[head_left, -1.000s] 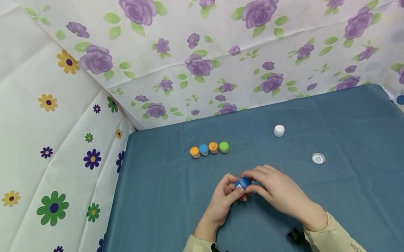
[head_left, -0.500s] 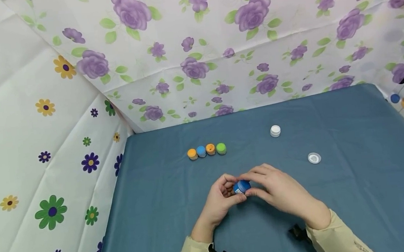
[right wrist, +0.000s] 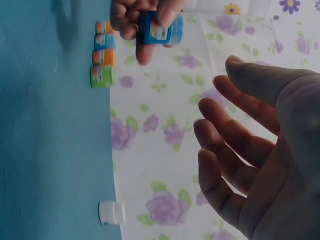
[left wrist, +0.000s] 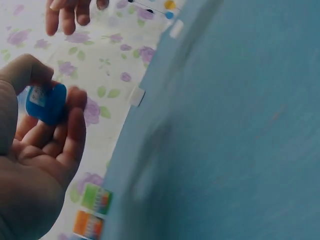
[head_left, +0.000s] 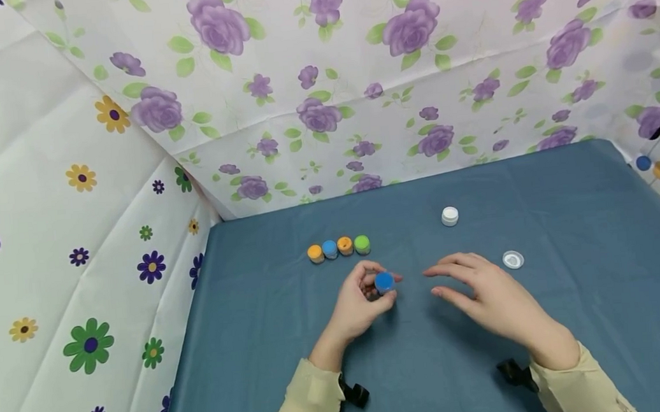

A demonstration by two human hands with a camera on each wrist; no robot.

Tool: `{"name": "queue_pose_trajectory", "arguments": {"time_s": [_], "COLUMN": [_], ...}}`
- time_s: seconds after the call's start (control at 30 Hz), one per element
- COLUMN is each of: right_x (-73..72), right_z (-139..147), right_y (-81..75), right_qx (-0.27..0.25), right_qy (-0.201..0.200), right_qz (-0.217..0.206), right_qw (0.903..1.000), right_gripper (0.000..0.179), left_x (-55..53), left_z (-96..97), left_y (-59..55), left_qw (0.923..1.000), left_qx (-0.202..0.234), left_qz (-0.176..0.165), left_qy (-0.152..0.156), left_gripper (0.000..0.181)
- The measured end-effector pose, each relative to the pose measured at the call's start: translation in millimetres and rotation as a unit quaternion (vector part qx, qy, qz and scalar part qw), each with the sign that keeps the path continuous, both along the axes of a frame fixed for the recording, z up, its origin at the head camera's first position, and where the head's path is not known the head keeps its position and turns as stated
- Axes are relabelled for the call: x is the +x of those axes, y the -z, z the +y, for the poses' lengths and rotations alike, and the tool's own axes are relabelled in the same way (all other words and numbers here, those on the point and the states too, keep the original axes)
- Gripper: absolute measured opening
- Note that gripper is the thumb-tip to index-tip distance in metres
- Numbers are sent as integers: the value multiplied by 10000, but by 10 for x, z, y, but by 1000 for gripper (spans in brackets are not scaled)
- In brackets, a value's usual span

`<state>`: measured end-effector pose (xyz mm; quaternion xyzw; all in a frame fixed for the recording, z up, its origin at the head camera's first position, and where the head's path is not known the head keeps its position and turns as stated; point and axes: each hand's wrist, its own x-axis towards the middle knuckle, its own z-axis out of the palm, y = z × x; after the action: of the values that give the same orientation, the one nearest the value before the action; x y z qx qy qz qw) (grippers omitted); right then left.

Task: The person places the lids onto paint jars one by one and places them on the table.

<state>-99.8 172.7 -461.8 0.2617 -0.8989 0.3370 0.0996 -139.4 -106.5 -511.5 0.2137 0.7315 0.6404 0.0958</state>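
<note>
A small blue paint jar (head_left: 384, 283) with its blue cap on top is pinched between the thumb and fingers of my left hand (head_left: 355, 303). In the left wrist view the blue jar (left wrist: 46, 103) shows a white label on its side. My right hand (head_left: 494, 296) hovers to the right of it, fingers spread and holding nothing. Loosely bent fingers of the right hand (right wrist: 250, 145) fill the right side of the right wrist view, well apart from the jar. Both hands are above the table.
Several small jars stand in a row behind the left hand: orange (head_left: 315, 253), light blue (head_left: 330, 249), another orange (head_left: 345, 245) and green (head_left: 362, 244). A white jar (head_left: 449, 217) stands at the back right. A white lid (head_left: 513, 259) lies nearer on the blue tablecloth (head_left: 585, 239).
My right hand has let go of the blue jar and moved away to the right. The left hand keeps the jar, now more upright and slightly farther from me.
</note>
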Motion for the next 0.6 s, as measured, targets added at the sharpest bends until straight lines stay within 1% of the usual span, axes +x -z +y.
{"name": "queue_pose_trajectory", "arguments": {"time_s": [0.07, 0.1, 0.17, 0.2, 0.27, 0.37, 0.47, 0.57, 0.6], "right_x": [-7, -11, -21, -24, -27, -23, -14, -7, -5], "right_z": [51, 75, 127, 149, 187, 225, 246, 255, 257], "right_y": [6, 10, 22, 28, 41, 53, 53, 42, 38], "right_qx": [12, 28, 64, 87, 136, 163, 195, 226, 243], "right_qy": [62, 88, 141, 158, 186, 216, 237, 260, 273], "right_qz": [-35, -55, -112, -136, -175, -246, -311, -363, -373], "right_qw": [10000, 9999, 9998, 9997, 9996, 9993, 9990, 9987, 9986], "right_gripper": [32, 31, 30, 29, 28, 26, 24, 22, 22], "left_x": [-113, -172, -304, -370, -502, -683, -824, -915, -933], "left_z": [21, 29, 52, 65, 91, 134, 181, 219, 231], "left_y": [-55, -80, -122, -140, -169, -197, -210, -201, -198], "left_qw": [9974, 9941, 9839, 9772, 9610, 9310, 9018, 8818, 8770], "left_qx": [-634, -949, -1527, -1798, -2315, -3091, -3768, -4219, -4325], "left_qz": [300, 456, 828, 1012, 1384, 1807, 1982, 1976, 1956], "left_qy": [-168, -262, -422, -500, -611, -716, -734, -740, -743], "left_gripper": [33, 33, 35, 36, 38, 37, 37, 34, 34]}}
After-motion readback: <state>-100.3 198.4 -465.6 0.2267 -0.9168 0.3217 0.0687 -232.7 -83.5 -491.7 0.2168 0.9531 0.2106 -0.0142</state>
